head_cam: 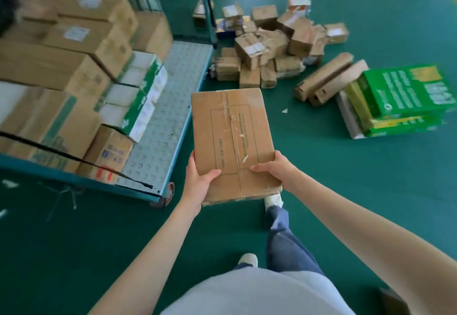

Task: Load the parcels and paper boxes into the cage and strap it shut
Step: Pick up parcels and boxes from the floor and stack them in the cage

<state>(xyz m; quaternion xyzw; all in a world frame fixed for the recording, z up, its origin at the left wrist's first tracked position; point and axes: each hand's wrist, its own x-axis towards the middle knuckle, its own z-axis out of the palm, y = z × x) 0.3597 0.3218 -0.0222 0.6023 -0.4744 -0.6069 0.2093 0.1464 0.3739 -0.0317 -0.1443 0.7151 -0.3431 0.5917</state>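
Note:
I hold a flat brown cardboard box (232,136) in front of me, above the green floor. My left hand (197,178) grips its near left edge, thumb on top. My right hand (274,168) grips its near right edge the same way. The cage trolley (170,87) stands to the left with its grey dimpled floor partly bare. Stacked cardboard boxes (74,42) and green-and-white paper boxes (138,92) fill its left side. A black strap (74,156) hangs across its near edge.
A heap of small brown parcels (267,45) lies on the floor ahead. Two long brown cartons (326,79) and a stack of green paper boxes (395,102) lie to the right. The cage's upright post (207,5) rises beside the heap. My feet are below the box.

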